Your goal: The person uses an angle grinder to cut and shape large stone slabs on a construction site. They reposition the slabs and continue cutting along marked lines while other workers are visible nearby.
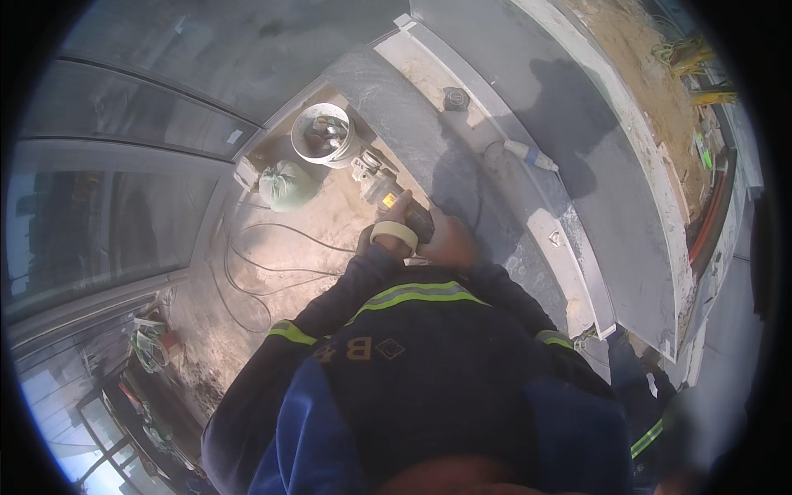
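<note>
Both hands are on an angle grinder point(380, 183), held in front of my waist and pointing away to the upper left. My left hand point(396, 216) wraps around its body, next to a yellow label; a cream-coloured ring circles that wrist. My right hand point(448, 239) closes around the dark rear end of the tool, and part of its fingers are hidden. The grinder's metal head is close to a white bucket point(351, 152) with tools and debris inside. A tied pale green plastic bag point(287, 185) sits beside the bucket.
A cable point(285, 227) loops over the dusty floor at left. Glass panels point(115, 206) stand along the left. On the curved ledge to the right lie a tape measure point(455, 99) and a white-and-blue plug connector point(532, 155). Another person's dark sleeve point(631, 375) shows at lower right.
</note>
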Motion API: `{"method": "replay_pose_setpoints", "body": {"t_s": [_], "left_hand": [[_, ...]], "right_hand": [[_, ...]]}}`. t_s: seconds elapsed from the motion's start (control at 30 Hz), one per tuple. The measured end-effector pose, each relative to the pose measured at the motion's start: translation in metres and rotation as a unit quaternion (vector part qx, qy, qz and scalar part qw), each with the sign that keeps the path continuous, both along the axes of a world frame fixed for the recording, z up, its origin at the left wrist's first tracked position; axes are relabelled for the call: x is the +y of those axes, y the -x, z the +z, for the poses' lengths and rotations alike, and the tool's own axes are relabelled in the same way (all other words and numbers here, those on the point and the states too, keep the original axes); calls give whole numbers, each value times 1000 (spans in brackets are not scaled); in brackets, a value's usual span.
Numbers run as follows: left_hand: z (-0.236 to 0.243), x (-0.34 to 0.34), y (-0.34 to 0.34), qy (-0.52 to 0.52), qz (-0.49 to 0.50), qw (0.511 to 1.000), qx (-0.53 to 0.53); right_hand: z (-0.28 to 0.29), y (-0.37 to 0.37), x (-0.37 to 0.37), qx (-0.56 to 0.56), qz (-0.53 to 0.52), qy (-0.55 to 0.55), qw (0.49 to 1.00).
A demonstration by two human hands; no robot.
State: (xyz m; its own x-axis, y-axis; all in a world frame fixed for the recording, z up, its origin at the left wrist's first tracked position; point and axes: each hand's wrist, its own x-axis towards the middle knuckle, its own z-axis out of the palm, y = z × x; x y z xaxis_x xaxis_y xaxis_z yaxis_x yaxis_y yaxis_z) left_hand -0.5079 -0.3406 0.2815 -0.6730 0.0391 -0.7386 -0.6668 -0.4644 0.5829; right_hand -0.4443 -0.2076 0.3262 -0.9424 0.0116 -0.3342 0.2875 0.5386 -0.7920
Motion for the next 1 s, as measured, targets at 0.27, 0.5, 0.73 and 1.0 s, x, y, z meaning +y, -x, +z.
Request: {"method": "replay_pose_setpoints", "body": {"t_s": [0.27, 0.5, 0.73, 1.0], "left_hand": [[-14, -15, 90, 11, -134, 988, -76], [-9, -55, 194, -44, -325, 944, 32], [100, 15, 279, -45, -549, 729, 407], [89, 28, 257, -170, -855, 356, 336]], "right_hand": [[-18, 65, -30, -43, -57, -71, 995], [-20, 132, -100, 14, -238, -89, 967], [57, 174, -82, 165, -409, 98, 892], [170, 221, 44, 447, -378, 218, 781]]}}
